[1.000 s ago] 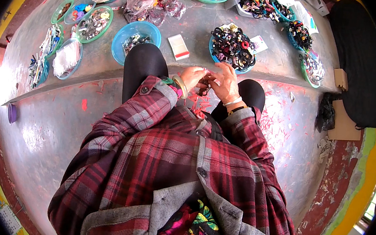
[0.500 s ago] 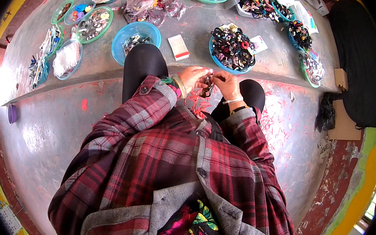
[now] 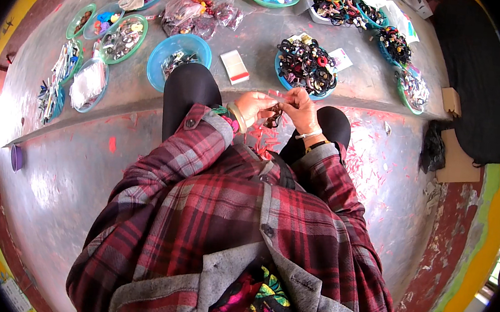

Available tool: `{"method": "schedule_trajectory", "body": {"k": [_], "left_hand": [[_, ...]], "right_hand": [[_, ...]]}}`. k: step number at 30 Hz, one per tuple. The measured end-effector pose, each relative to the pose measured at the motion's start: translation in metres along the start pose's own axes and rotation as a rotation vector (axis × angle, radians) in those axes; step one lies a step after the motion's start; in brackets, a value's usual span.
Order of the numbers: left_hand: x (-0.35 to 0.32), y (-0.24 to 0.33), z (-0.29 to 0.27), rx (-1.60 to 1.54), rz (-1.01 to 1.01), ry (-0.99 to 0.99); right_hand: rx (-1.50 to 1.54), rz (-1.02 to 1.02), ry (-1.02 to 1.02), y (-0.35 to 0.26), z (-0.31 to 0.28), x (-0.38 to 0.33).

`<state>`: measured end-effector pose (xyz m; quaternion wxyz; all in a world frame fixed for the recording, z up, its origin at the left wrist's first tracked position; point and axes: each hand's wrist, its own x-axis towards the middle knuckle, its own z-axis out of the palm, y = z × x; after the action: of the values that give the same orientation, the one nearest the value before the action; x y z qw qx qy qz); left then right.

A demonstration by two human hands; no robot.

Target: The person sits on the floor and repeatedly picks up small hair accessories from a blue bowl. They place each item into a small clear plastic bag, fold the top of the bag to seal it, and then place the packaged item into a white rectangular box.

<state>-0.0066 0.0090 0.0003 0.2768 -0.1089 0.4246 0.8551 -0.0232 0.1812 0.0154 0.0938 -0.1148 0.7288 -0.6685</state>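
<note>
Above my lap, my left hand [image 3: 251,107] and my right hand [image 3: 300,111] meet at their fingertips, both closed in a pinch. Between them hangs a dark looped hair tie [image 3: 274,120], partly covered by the fingers. A small clear, reddish strip [image 3: 276,94] shows just above the fingertips; which hand grips it is hard to make out. Beyond my right hand stands a blue bowl [image 3: 277,74] heaped with dark hair ties [image 3: 308,65]. By my left knee is another blue bowl [image 3: 157,57] with small dark and pale pieces in it.
A white box with a red edge [image 3: 234,67] lies between the two bowls. Bagged beads [image 3: 194,18] and several more filled bowls spread across the raised ledge. Red scraps [image 3: 370,155] litter the floor below. At right lie a long black cushion [image 3: 477,81] and a black bag [image 3: 434,149].
My fingers have shifted slightly around the hair tie, and the clear reddish strip now shows above them. The whole view has moved a little; the bowls stay in place.
</note>
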Motion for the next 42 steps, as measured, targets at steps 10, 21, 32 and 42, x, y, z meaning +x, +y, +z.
{"method": "schedule_trajectory", "body": {"k": [10,21,32,42], "left_hand": [[-0.001,0.001,0.0,0.031,0.034,-0.041],[-0.007,0.008,0.001,-0.028,0.052,0.021],[-0.046,0.016,0.029,0.104,0.065,-0.056],[-0.087,0.011,0.045,-0.02,0.073,-0.04]], "right_hand": [[-0.165,-0.012,0.033,-0.006,0.002,0.0],[0.258,0.17,0.054,-0.011,0.005,-0.004],[0.313,0.205,0.106,-0.038,0.009,-0.039],[0.633,0.341,0.124,-0.086,0.025,-0.076]]}}
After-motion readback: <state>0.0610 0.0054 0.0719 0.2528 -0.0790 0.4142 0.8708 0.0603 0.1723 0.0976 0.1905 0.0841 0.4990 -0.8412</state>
